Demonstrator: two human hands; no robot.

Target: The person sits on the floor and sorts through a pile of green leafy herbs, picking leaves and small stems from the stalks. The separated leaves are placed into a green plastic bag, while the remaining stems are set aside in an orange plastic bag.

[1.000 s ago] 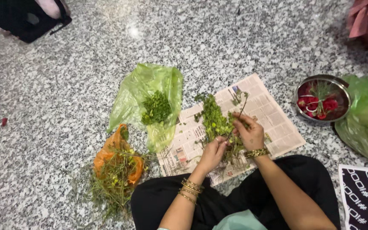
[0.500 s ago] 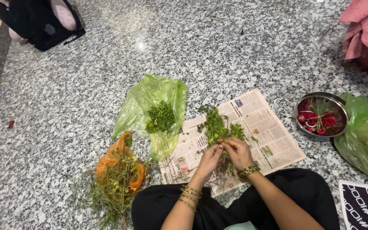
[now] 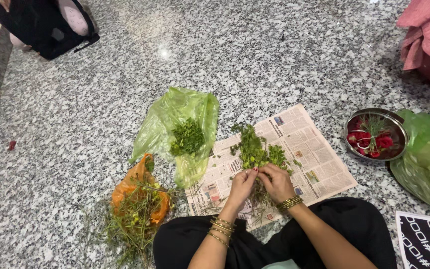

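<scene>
A bunch of green leafy herbs (image 3: 258, 151) lies on a sheet of newspaper (image 3: 308, 149) spread on the granite floor. My left hand (image 3: 242, 186) and my right hand (image 3: 276, 181) meet at the stem end of that bunch, fingers pinched on the stems. Gold bangles circle both wrists. A smaller pile of picked green leaves (image 3: 187, 136) rests on a light green plastic bag (image 3: 166, 118) to the left of the newspaper.
An orange bag with stems and yellow-flowered trimmings (image 3: 138, 206) lies at lower left. A steel bowl of red flowers (image 3: 374, 135) and another green bag (image 3: 424, 157) sit right. A black bag (image 3: 46, 30) is far left, pink cloth (image 3: 426, 37) far right.
My right hand has come back from the top of the bunch to the stem end, joining my left hand. The view has tilted slightly.
</scene>
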